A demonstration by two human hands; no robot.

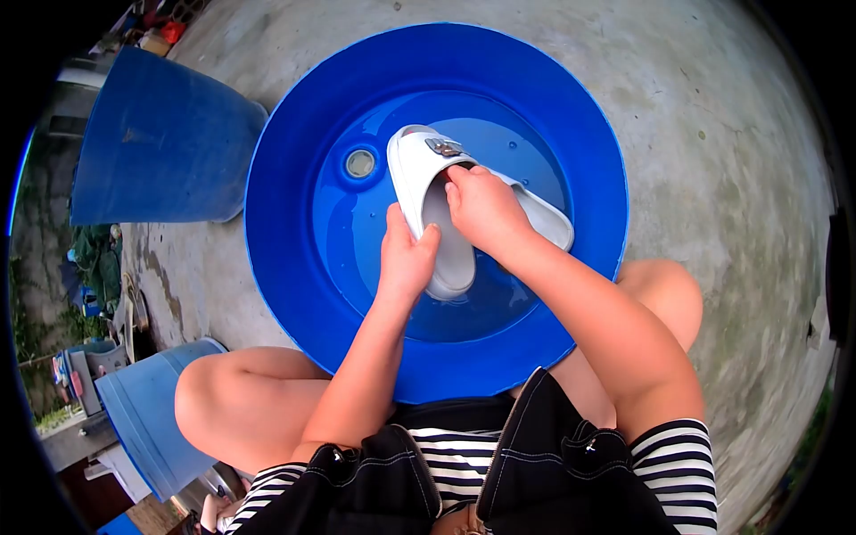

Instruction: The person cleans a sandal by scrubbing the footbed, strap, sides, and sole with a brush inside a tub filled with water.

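Observation:
A white slipper (450, 234) with a buckle on its strap is held over the blue tub (437, 373), which has shallow water in it. My left hand (410, 254) grips the slipper's left edge, thumb on the insole. My right hand (486, 207) is closed at the strap opening, its fingertips partly hidden inside; whether they hold a tool cannot be made out. A second white slipper (544, 218) lies in the tub, partly behind the first one and my right hand.
A large blue barrel (165, 138) stands left of the tub on the concrete floor (704, 178). At the lower left is a lighter blue bucket (156, 415). A round drain plug (360, 163) shows in the tub's bottom. My knees flank the tub's near side.

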